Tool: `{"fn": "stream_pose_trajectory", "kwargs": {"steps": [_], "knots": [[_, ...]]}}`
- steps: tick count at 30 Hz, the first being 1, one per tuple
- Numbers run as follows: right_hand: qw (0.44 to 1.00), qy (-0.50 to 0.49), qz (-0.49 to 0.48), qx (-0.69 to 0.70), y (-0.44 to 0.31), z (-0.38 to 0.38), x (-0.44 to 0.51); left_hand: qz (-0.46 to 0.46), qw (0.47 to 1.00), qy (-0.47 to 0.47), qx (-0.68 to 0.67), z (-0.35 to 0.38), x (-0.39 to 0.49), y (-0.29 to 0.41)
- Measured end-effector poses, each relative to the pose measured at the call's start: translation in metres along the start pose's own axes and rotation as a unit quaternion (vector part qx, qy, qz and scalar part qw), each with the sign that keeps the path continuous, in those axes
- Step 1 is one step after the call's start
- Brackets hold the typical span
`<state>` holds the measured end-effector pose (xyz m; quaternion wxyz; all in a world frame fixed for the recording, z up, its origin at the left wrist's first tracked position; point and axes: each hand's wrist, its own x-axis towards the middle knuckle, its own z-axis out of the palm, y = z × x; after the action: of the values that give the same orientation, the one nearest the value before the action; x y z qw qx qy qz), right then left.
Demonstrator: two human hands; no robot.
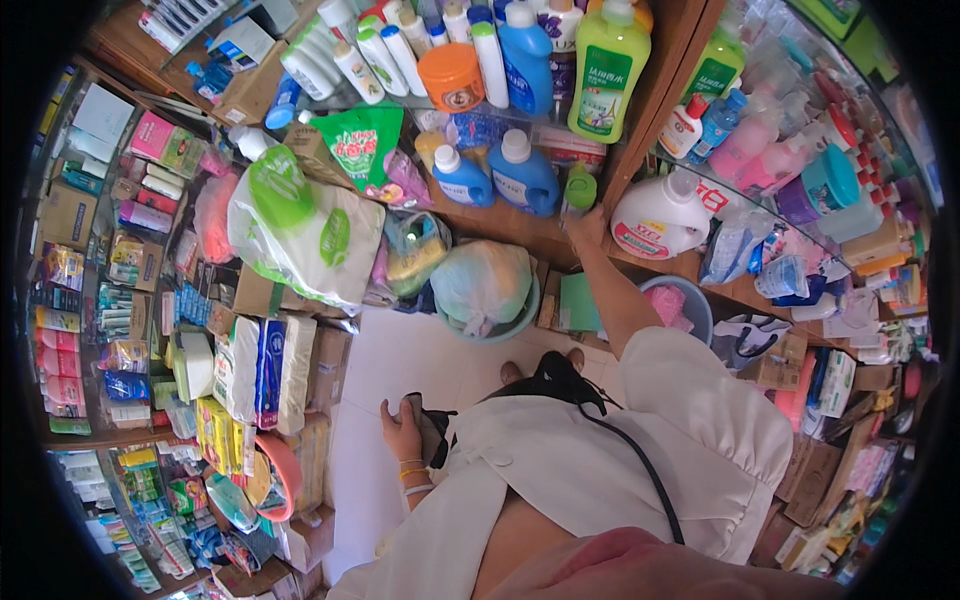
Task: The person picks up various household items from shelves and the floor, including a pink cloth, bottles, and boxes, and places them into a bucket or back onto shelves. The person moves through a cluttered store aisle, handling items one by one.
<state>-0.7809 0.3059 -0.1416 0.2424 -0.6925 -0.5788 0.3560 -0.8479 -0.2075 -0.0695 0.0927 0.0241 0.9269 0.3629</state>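
Note:
My right hand (585,223) reaches up to the lower shelf and is closed around a small bottle with a green top (580,187). Left of that bottle stand two blue detergent jugs (521,176) with white caps. To its right is a large white laundry detergent jug (660,217) with a handle. Low at my left side, my left hand (405,427) grips a dark grey object (429,431), possibly a phone or a small case; its exact kind is unclear.
Overhead, a glass shelf holds an orange jar (451,77) and a large green pump bottle (611,71). A wooden upright (660,90) divides the shelves. Bagged goods fill a basin (531,304) on the floor. Tissue packs (270,371) and cartons (328,367) stand at the left.

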Motion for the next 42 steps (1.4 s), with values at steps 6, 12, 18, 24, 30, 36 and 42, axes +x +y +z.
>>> {"fn": "stream_pose_trajectory", "kwargs": {"steps": [6, 12, 18, 24, 30, 36, 42], "knots": [[0.987, -0.081, -0.138, 0.014, 0.04, -0.025, -0.041, 0.031, 0.999, -0.013, -0.032, -0.001, 0.015, 0.025], [0.906, -0.382, 0.011, 0.18, 0.07, -0.062, -0.14, 0.1, 0.972, -0.074, -0.202, 0.02, 0.051, 0.054], [0.849, -0.451, -0.01, 0.273, 0.021, -0.143, -0.241, -0.006, 0.746, -0.401, -0.531, 0.054, 0.047, 0.142], [0.852, -0.421, -0.047, 0.31, 0.021, -0.208, -0.282, -0.1, 0.524, -0.64, -0.552, 0.072, -0.027, 0.203], [0.896, -0.249, -0.021, 0.367, 0.058, -0.278, -0.293, -0.143, 0.597, -0.65, -0.448, 0.104, -0.102, 0.189], [0.893, -0.097, -0.03, 0.439, 0.152, -0.362, -0.321, -0.02, 0.566, -0.756, -0.329, 0.124, -0.223, 0.181], [0.813, 0.01, 0.064, 0.578, 0.217, -0.454, -0.362, -0.051, 0.48, -0.823, -0.301, 0.131, -0.334, 0.154]]}}
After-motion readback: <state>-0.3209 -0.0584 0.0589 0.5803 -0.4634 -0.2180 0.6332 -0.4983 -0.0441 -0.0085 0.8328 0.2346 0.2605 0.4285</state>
